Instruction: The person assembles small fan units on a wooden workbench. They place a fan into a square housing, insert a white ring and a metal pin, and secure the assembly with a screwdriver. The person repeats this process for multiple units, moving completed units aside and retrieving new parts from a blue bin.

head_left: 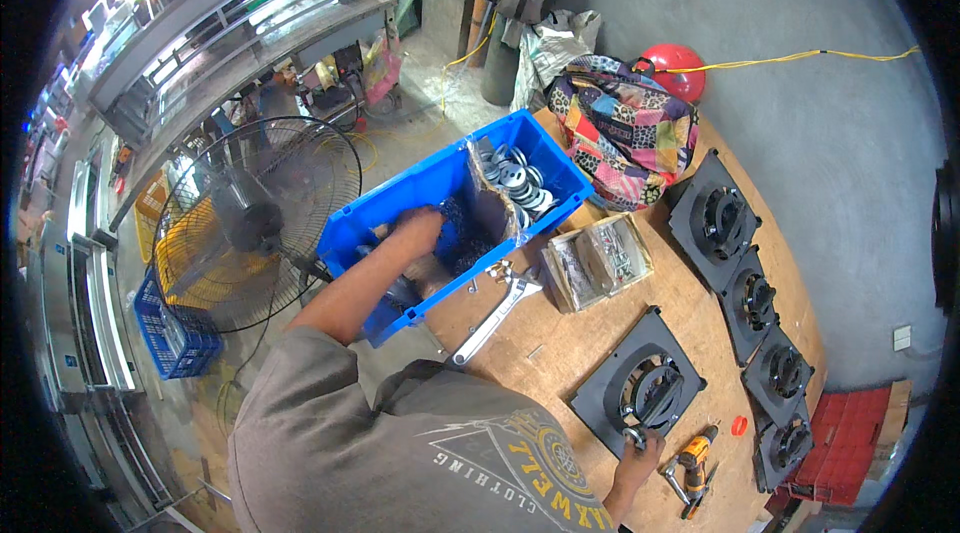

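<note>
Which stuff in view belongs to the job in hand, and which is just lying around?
Likely the job:
black square plate, right hand at its corner
blue bin, left hand inside
four similar plates
drill
adjustable wrench
open box of small metal parts

Probably just lying about:
patchwork bag
red round object
fan
red crate

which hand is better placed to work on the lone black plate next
Likely the right hand, at the near edge of the black plate; the left hand is inside the blue bin.

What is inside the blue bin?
Silvery round parts right of a cardboard divider; dark pieces beside the left hand. What lies beneath that hand and forearm is covered.
</note>
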### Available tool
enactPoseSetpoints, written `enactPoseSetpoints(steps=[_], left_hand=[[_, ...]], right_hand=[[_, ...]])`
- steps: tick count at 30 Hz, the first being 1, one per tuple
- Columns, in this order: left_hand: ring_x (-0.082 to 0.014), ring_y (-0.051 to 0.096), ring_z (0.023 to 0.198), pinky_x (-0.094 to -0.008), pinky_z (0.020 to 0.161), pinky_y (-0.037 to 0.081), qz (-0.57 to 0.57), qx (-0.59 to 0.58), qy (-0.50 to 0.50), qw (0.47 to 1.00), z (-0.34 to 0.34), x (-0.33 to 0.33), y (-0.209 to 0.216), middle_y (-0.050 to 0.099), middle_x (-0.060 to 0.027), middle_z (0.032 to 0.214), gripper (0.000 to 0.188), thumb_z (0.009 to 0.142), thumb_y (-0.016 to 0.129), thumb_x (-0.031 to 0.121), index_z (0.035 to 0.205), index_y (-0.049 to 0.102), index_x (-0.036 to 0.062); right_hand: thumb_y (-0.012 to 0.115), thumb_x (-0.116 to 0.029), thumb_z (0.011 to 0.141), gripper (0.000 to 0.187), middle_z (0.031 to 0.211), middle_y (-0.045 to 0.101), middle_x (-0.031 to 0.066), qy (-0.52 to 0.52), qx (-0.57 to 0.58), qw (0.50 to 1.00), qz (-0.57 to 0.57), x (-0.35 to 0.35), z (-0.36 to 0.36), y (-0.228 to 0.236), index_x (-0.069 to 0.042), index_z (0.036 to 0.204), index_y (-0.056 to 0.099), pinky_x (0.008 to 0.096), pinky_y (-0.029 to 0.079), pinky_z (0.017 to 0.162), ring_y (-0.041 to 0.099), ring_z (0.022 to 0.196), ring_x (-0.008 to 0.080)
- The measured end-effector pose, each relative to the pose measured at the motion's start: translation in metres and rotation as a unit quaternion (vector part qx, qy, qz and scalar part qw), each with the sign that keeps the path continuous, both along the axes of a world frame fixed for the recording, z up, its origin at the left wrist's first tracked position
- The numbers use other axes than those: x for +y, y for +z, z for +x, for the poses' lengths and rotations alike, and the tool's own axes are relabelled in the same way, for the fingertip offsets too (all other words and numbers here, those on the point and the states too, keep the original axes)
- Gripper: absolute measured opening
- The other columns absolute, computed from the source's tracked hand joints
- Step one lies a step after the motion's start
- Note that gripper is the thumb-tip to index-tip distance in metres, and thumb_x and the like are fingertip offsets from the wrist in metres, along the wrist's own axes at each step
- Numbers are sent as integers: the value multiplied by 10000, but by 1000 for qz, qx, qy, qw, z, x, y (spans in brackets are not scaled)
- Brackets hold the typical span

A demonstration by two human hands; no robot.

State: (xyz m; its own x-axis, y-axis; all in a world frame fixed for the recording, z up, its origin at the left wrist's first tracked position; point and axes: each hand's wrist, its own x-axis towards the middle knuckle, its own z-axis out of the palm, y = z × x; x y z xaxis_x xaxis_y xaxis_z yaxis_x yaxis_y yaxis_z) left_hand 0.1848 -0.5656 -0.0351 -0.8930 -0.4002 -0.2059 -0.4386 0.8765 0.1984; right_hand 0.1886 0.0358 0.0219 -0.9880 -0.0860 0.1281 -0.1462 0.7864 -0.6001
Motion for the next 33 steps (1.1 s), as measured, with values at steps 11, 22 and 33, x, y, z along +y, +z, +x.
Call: enactPoseSetpoints(steps=[11, 22, 33], left_hand=[[-382, 686, 949, -498, 816, 553, 37, 24, -28, 999, 5, 12, 5, 693, -214, 1016, 243, 827, 609, 75, 1047, 709, 51], [-398, 698, 899, -500, 781, 568, 116, 42, 32, 992, -9, 23, -44, 706, -241, 963, 197, 762, 643, 17, 942, 723, 15], [-417, 666, 967, -511, 849, 529, 173, 55, 36, 983, -14, 20, -43, 682, -256, 1021, 337, 714, 660, 21, 1050, 681, 27]], right_hand=[[591, 109, 822, 507, 1211, 601, 156, -24, -46, 994, -92, 17, 4, -28, 35, 1320, 535, 343, 478, 963, 600, 1100, 250], [543, 59, 754, 571, 1209, 587, 195, -2, -75, 994, -80, 32, -4, -32, 55, 1325, 522, 364, 467, 972, 589, 1109, 300], [628, -21, 768, 536, 1177, 575, 202, 5, -31, 999, -14, 26, -5, -18, 47, 1291, 534, 411, 456, 963, 577, 1097, 343]])
